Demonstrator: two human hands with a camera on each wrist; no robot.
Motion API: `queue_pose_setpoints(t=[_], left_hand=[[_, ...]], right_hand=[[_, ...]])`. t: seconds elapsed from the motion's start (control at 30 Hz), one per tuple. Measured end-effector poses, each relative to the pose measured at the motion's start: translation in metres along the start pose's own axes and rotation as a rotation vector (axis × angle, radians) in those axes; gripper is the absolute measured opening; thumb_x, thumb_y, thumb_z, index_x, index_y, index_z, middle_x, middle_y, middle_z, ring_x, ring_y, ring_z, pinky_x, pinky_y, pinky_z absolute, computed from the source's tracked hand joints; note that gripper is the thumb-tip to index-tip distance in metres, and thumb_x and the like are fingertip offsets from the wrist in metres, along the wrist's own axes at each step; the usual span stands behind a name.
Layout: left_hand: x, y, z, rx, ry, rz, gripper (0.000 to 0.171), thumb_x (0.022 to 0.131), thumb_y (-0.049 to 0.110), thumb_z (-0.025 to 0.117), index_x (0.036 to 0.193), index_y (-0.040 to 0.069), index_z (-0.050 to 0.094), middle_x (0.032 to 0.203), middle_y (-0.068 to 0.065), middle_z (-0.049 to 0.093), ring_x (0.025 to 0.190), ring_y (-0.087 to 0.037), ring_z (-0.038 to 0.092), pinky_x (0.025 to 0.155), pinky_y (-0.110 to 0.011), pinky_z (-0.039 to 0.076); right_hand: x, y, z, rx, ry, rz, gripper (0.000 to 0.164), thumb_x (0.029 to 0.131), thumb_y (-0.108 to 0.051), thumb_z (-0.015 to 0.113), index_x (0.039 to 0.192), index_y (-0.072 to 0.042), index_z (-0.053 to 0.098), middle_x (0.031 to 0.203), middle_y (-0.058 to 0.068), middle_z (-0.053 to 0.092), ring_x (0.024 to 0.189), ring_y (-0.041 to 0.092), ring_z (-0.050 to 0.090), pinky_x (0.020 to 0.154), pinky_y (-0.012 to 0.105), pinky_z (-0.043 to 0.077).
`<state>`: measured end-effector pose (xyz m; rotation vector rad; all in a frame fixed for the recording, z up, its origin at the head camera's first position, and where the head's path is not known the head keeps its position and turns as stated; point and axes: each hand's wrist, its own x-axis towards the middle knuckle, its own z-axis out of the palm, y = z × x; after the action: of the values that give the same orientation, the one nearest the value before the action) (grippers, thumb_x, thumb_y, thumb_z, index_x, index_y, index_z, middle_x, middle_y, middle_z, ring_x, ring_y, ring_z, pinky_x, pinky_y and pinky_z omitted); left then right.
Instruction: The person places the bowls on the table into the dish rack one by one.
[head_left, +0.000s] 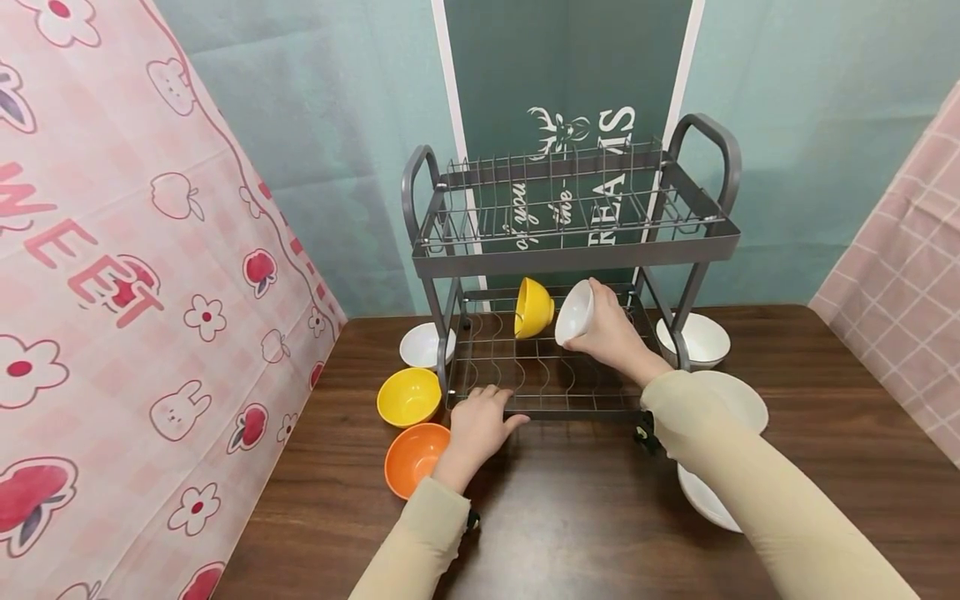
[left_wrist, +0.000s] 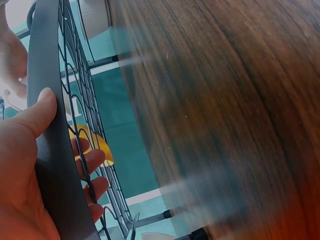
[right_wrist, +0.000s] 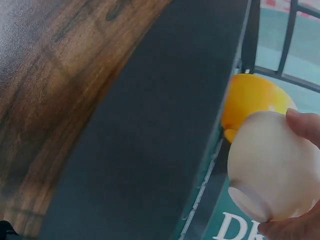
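My right hand [head_left: 611, 329] pinches a small white bowl [head_left: 575, 313], tipped on its side above the lower tier of a dark metal dish rack [head_left: 577, 260]. The thumb and fingers hold it at the rim and near the foot in the right wrist view. Just left of it, a yellow bowl [head_left: 534, 309] stands on edge in the lower tier's wires. My left hand [head_left: 480, 423] grips the front bar [left_wrist: 47, 115] of that tier, thumb on the outer face and fingers [left_wrist: 94, 159] curled through the wires beneath.
Left of the rack are a white bowl [head_left: 422, 345], a yellow bowl [head_left: 405, 400] and an orange bowl [head_left: 412, 457]. On the right stand another white bowl [head_left: 701, 337] and white plates [head_left: 738, 400], partly behind my right sleeve. The upper tier [head_left: 555, 208] overhangs the lower one.
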<state>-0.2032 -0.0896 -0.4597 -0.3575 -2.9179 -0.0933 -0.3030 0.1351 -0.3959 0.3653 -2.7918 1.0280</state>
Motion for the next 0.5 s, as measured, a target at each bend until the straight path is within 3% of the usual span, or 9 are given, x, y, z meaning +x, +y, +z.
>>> queue_pose_setpoints(t=[0.5], left_hand=[[0.001, 0.0, 0.0, -0.02, -0.015, -0.015, 0.051, 0.08, 0.062, 0.056, 0.114, 0.024, 0.064, 0.107, 0.005, 0.065, 0.099, -0.017, 0.06, 0.07, -0.035, 0.051]], right_hand=[[0.019, 0.005, 0.019, 0.002, -0.046, 0.057, 0.115, 0.064, -0.019, 0.081, 0.147, -0.003, 0.003, 0.147, 0.027, 0.017, 0.125, 0.044, 0.032, 0.098, 0.06, 0.036]])
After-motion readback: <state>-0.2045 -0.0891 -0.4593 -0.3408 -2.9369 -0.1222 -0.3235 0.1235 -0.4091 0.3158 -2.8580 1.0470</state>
